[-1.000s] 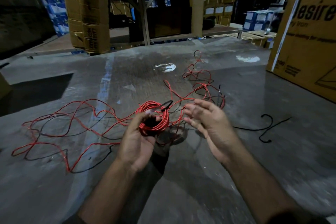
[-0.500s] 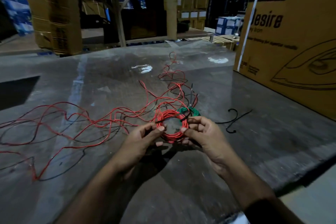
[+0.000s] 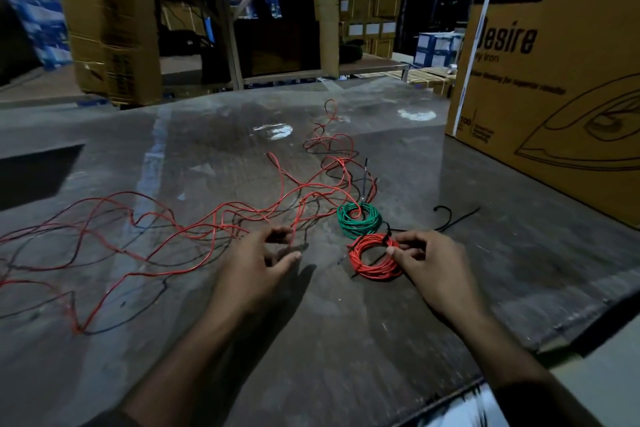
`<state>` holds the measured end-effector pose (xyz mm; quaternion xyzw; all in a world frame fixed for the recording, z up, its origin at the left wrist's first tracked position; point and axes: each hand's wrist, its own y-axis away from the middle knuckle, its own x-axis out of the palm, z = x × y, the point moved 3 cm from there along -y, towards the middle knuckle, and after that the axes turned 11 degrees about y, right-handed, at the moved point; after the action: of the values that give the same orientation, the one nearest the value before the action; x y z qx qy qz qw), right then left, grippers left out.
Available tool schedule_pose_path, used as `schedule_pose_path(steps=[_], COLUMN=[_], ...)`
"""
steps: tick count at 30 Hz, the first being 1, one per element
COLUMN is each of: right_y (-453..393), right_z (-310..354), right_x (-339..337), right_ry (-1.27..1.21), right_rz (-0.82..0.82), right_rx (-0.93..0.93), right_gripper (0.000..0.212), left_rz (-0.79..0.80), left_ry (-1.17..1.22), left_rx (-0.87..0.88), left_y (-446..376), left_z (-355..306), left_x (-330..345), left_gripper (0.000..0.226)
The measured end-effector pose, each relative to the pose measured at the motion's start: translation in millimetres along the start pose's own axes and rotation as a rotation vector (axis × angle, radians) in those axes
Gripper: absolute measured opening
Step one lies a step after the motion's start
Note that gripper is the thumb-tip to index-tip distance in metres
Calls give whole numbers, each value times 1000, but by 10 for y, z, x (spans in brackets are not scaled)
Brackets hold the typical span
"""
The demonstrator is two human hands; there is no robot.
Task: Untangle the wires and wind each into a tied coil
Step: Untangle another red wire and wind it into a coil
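My right hand (image 3: 427, 263) pinching wound red wire coil (image 3: 375, 258) at its right rim, coil low on grey table (image 3: 311, 340), lower right of centre. Finished green wire coil (image 3: 359, 221) just beyond, apart. My left hand (image 3: 258, 262) loosely curled, holding nothing, fingertips near loose red and black wire tangle (image 3: 166, 236) sprawling left. Judgement: set red coil flat beside green, clear of strays; find free end before pulling.
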<state>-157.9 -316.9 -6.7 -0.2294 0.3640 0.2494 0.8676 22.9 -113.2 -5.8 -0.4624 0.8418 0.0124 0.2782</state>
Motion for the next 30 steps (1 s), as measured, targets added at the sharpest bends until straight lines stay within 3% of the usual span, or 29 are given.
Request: schedule_pose_path(steps=[5, 9, 12, 16, 24, 30], right_y=[90, 159, 164, -110, -1201, -1374], right_z=[132, 337, 536, 811, 769, 747], right_x=[-37, -175, -204, -108, 389, 668], right_ry=[205, 187, 118, 72, 475, 471], right_rz=[-182, -343, -376, -278, 112, 174], right_rx=[-182, -344, -419, -381, -79, -69], right_gripper=[15, 17, 16, 15, 30, 7], left_rz=[33, -226, -385, -413, -234, -178], left_ry=[-122, 156, 232, 123, 34, 53], left_rx=[-31, -83, -100, -62, -106, -113], left_y=[-26, -138, -182, -181, -188, -202], left_z=[73, 100, 163, 152, 171, 189], left_x=[-2, -313, -566, -624, -495, -469], left_gripper=[14, 9, 8, 6, 5, 28])
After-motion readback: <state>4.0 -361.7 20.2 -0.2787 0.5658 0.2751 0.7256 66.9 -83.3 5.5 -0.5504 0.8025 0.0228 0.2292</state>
